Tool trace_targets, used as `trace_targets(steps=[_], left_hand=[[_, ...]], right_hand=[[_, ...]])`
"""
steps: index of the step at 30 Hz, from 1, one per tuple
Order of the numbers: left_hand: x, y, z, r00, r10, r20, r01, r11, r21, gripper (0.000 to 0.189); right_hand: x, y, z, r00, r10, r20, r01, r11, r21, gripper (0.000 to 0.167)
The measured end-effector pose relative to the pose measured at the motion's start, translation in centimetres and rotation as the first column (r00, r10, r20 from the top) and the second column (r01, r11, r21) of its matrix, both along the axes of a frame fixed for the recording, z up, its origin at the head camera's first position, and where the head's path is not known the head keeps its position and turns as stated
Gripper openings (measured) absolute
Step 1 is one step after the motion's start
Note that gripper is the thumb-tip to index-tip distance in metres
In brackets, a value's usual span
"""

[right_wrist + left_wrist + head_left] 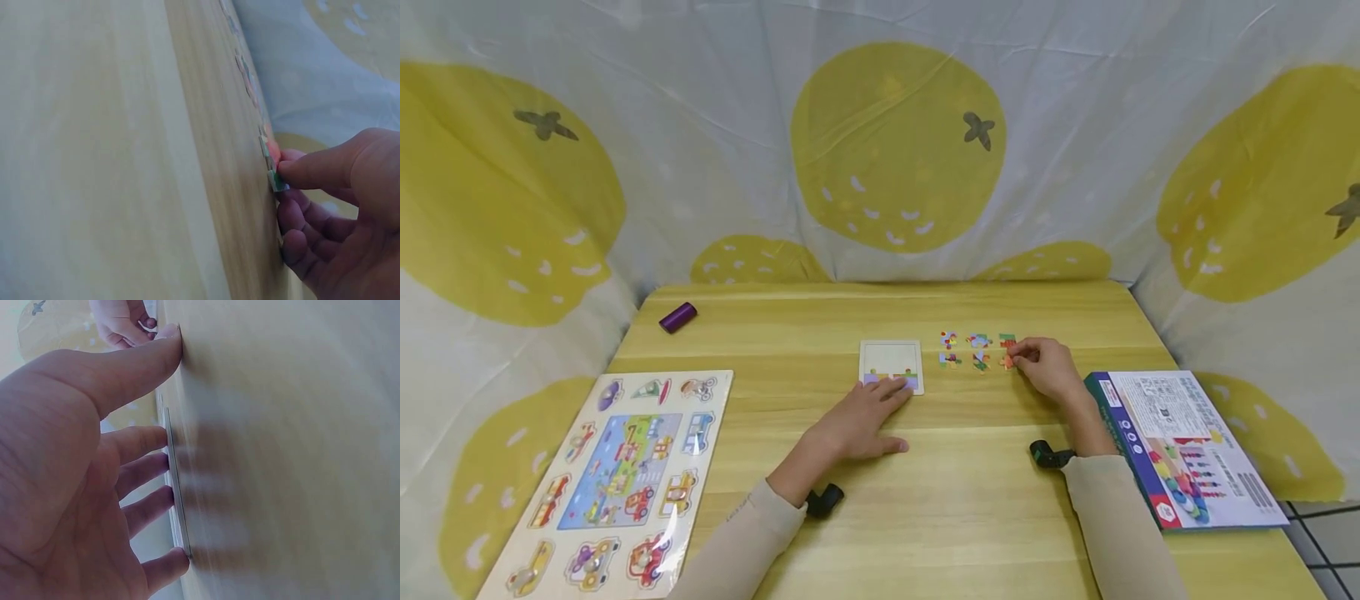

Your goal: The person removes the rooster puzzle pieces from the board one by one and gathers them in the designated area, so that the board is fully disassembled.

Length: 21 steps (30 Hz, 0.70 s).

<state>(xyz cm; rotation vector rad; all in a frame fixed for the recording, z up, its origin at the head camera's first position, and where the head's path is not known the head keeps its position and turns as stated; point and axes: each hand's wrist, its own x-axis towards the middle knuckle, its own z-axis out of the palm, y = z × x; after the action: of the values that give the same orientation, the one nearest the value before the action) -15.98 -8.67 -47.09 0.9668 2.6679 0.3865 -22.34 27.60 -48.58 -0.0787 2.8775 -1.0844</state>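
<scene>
A small square puzzle tray [891, 357] lies mid-table, with joined pieces [911, 374] along its near side. My left hand [863, 422] rests its straight, spread fingers on that near edge and hides part of it; the thumb points right. To the right of the tray, loose jigsaw pieces lie in two short rows, among them a purple-and-yellow one [949, 360] and a green-and-red one [981, 361]. At the right end of the near row, my right hand [1049, 368] pinches an orange-and-green jigsaw piece [273, 164] between thumb and fingers, close over the table.
On the left lies a wooden knob puzzle board [709, 433] with vehicle pictures. A printed box [1195, 450] sits at the right, beside the right forearm. Toward the back left is a purple cylinder [678, 317]. A lemon-print curtain [895, 150] surrounds the table.
</scene>
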Motion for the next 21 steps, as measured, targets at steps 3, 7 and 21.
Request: trace_targets(steps=[3, 7, 21], left_hand=[[0.2, 0.0, -0.2, 1.000, -0.001, -0.003, 0.001, 1.000, -0.001, 0.085], [0.4, 0.1, 0.0, 1.000, 0.001, -0.004, -0.001, 1.000, -0.005, 0.084], [0.3, 0.4, -0.1, 0.999, -0.013, -0.052, 0.008, 0.996, -0.094, 0.085]], right_hand=[[0.1, 0.0, -0.2, 1.000, -0.002, -0.005, 0.002, 1.000, 0.017, 0.016], [0.2, 0.0, -0.1, 1.000, -0.009, -0.009, 0.009, 1.000, 0.013, 0.018], [0.0, -1.1, 0.6, 0.999, -0.022, -0.027, 0.021, 0.998, -0.061, 0.028]])
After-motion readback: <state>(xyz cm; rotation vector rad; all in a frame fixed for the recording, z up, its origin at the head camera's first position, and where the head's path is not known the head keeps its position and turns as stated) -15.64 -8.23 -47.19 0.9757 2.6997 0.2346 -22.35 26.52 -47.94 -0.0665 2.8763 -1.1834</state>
